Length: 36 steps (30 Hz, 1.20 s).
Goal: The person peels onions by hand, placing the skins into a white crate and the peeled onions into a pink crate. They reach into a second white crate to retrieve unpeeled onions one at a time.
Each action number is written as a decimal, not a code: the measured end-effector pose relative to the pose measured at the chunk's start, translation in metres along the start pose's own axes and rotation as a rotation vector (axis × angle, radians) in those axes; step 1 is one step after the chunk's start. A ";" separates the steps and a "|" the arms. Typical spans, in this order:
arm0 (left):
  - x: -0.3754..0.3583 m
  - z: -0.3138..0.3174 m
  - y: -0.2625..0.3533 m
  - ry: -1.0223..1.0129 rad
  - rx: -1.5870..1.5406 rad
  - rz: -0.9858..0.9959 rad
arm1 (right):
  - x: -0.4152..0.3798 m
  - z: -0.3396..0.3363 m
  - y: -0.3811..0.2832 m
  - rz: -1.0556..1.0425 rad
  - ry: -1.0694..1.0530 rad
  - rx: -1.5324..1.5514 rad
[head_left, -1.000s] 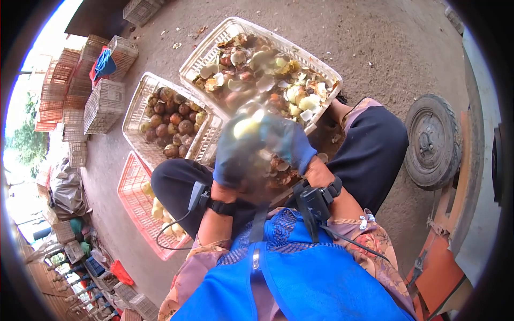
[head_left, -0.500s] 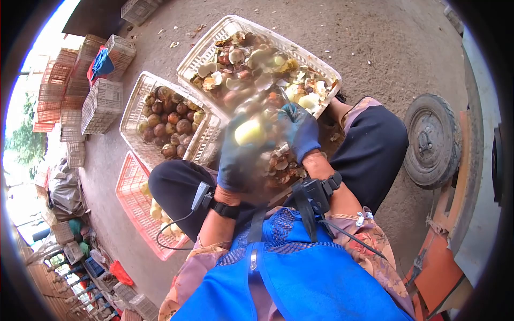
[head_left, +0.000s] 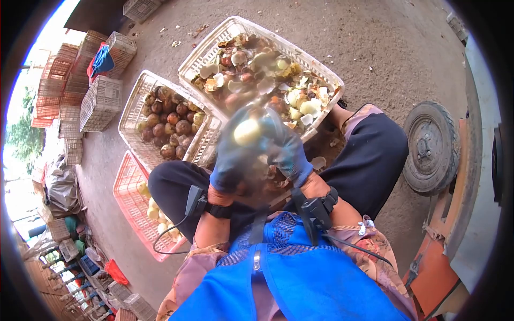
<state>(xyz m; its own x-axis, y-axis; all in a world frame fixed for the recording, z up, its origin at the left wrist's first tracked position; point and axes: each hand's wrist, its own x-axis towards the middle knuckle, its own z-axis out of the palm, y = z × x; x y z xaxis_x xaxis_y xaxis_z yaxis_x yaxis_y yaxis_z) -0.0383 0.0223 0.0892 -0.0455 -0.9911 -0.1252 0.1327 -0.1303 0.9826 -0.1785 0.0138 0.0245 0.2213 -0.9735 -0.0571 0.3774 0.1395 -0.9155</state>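
Both hands in blue gloves, close together above the lap, blurred. Left hand [head_left: 231, 158] curled around a pale yellow-green peeled fruit [head_left: 247, 131], fingers wrapped under it. Right hand [head_left: 286, 150] pressed against the same fruit from the other side; exact finger spread, cannot tell. Fruit looks smooth, rounded, skinless on the visible face, sits just in front of the near rim of the white basket of peels [head_left: 214, 40]. That basket holds husk pieces, white and brown scraps. Left of it, touching, a second white basket [head_left: 134, 101] holds whole brown-purple fruit. Nearer, a pink basket [head_left: 126, 187] on the ground holds a few pale peeled fruit.
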 end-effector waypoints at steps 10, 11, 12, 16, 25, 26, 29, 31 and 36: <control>-0.001 -0.022 -0.048 0.088 0.223 -0.009 | 0.009 -0.011 -0.007 -0.297 -0.043 -0.465; -0.001 -0.020 -0.048 0.078 0.294 0.014 | 0.007 -0.008 -0.009 -0.258 0.008 -0.517; -0.002 -0.019 -0.048 0.074 0.295 0.007 | 0.004 -0.006 -0.013 -0.217 0.059 -0.569; -0.004 -0.016 -0.057 0.059 0.462 0.106 | 0.018 -0.024 -0.002 -0.263 0.038 -1.076; 0.000 -0.015 -0.040 0.029 0.521 0.251 | -0.005 -0.012 -0.039 -0.368 -0.002 -1.164; -0.002 -0.013 -0.035 0.038 0.595 0.228 | -0.007 -0.010 -0.039 -0.320 -0.062 -1.332; -0.003 -0.016 -0.019 -0.108 1.004 0.602 | -0.003 -0.008 -0.029 -0.408 -0.086 -1.379; -0.008 -0.018 -0.031 -0.058 0.833 0.358 | -0.004 -0.007 -0.033 -0.387 -0.090 -1.389; -0.010 -0.014 -0.029 -0.110 0.884 0.517 | -0.003 -0.008 -0.025 -0.204 -0.123 -1.461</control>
<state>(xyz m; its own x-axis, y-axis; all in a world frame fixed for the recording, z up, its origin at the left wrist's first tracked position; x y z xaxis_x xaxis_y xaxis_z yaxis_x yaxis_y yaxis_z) -0.0276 0.0356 0.0601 -0.2861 -0.9064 0.3109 -0.6120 0.4225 0.6685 -0.1961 0.0120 0.0443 0.3780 -0.9220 0.0841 -0.7912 -0.3689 -0.4877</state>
